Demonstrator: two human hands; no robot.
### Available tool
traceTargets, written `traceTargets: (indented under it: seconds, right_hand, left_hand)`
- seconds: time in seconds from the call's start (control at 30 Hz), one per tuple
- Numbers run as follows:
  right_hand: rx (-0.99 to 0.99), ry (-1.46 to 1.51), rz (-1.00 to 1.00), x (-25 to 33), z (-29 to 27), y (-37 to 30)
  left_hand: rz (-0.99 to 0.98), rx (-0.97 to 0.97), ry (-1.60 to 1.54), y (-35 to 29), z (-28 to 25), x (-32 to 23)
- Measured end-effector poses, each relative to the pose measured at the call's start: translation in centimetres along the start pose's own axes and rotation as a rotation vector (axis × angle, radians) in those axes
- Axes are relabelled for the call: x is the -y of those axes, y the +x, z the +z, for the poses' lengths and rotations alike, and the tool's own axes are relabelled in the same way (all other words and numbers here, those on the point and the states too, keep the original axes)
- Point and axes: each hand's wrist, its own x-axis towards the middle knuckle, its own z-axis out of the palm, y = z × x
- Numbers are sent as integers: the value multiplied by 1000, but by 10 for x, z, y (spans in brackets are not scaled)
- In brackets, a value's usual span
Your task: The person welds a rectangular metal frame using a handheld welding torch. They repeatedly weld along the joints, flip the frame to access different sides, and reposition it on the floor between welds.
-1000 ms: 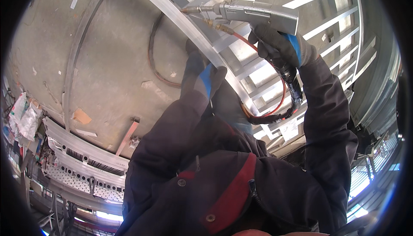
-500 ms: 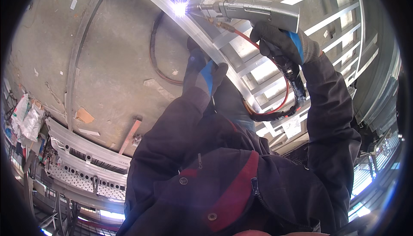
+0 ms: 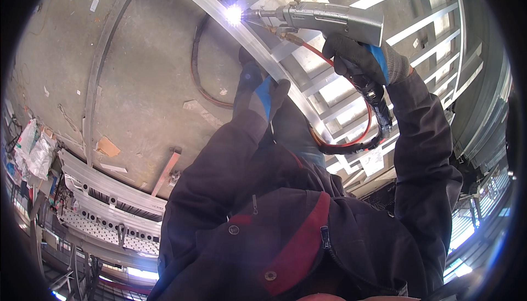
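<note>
In my right hand (image 3: 370,62), in a dark glove with a blue band, is a grey metal welding gun (image 3: 332,18); my fingers close round its black handle. Its nozzle points left, and a bright welding spark (image 3: 233,14) glows at the tip, on a silver metal bar (image 3: 247,35). A red hose (image 3: 318,52) and a dark cable run from the gun. My left hand (image 3: 263,100), gloved alike, lies beside the bar near my leg, thumb apart from the stretched fingers. It appears to hold nothing; part of it is hard to make out against the dark cloth.
The bar edges a slatted metal frame (image 3: 422,21) stretching right. A long metal strip (image 3: 104,48) crosses the concrete floor at left. Below it stand stacked perforated metal profiles (image 3: 110,207). A reddish bar (image 3: 166,172) and cardboard scrap (image 3: 108,147) lie nearby.
The welding gun and its spark have shifted slightly right and down along the bar, with my right hand. My left hand has stayed in place.
</note>
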Motion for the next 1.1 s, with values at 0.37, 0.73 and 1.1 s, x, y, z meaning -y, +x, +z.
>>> traceTargets:
  seconds: [0.37,0.73,1.1]
  right_hand:
    - [25,347,395,20,-10,-56]
    - [-8,409,619,6,1,-117]
    - [15,329,354,-36,9,-115]
  left_hand:
    - [245,-112,61,11,3,18]
    - [81,-94,-117,8,20,42]
    - [164,-115,-181,0,32,49]
